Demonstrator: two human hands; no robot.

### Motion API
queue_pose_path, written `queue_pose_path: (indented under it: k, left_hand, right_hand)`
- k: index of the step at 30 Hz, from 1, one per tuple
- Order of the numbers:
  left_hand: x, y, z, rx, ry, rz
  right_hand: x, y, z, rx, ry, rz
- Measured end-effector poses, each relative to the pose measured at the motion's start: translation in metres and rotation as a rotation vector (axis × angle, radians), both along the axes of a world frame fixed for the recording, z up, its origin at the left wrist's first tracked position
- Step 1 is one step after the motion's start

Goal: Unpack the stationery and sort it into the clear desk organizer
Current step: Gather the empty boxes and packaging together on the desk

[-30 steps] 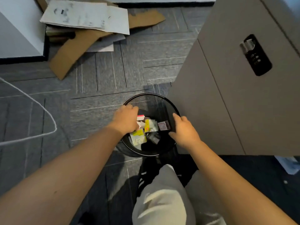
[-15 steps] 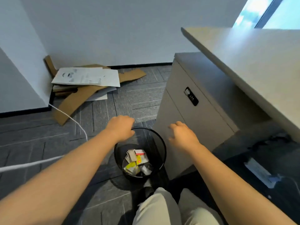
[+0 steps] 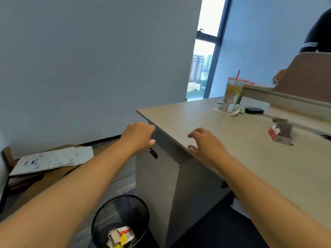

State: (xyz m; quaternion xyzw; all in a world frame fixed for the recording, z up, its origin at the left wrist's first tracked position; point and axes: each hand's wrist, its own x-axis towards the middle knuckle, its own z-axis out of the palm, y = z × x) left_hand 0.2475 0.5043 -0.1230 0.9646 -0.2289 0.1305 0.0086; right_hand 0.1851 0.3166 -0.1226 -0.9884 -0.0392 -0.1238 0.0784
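Currently: organizer not in view. Desk (image 3: 223, 133): right hand (image 3: 206, 144) above its edge, left hand (image 3: 138, 136) beside its corner, both loosely curled, empty. Bin (image 3: 107, 215) below, holding wrappers (image 3: 119, 236). Risk: stationery binned with packaging.

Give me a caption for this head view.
Both empty hands, left and right, hover by the desk edge above a bin of discarded packaging.

My left hand (image 3: 138, 136) and right hand (image 3: 206, 143) hang empty at the desk (image 3: 223, 129) edge; bin (image 3: 121, 221) at six o'clock.
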Motion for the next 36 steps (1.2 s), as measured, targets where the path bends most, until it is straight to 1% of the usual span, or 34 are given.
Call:
queue_pose_path:
  k: [3,8,10,13,16,23,29,34,36]
  left_hand:
    - [-0.006,-0.054,0.011,0.003,-0.04,-0.114]
    - [-0.012,-0.148,0.004,0.039,-0.046,-0.301]
    - [-0.012,-0.18,0.0,0.042,-0.041,-0.358]
    - [-0.007,-0.222,-0.006,0.044,-0.017,-0.407]
    - [0.007,-0.253,-0.015,0.015,0.014,-0.42]
    - [0.052,-0.298,-0.022,-0.035,0.135,-0.443]
    - [0.076,-0.319,-0.023,-0.079,0.174,-0.448]
    - [0.084,-0.329,-0.025,-0.108,0.212,-0.436]
    - [0.084,-0.335,-0.027,-0.13,0.233,-0.432]
  right_hand:
    - [-0.024,-0.055,0.006,0.007,-0.023,-0.14]
    - [-0.063,-0.152,0.002,0.028,0.033,-0.377]
    - [-0.073,-0.184,-0.003,0.069,0.059,-0.467]
    - [-0.074,-0.225,-0.014,0.165,0.038,-0.576]
    - [-0.055,-0.256,-0.022,0.247,-0.004,-0.64]
    - [0.018,-0.299,-0.036,0.448,-0.095,-0.743]
    - [0.052,-0.309,-0.038,0.545,-0.264,-0.861]
    - [0.062,-0.32,-0.039,0.538,-0.23,-0.904]
    - [0.06,-0.325,-0.041,0.613,-0.231,-0.861]
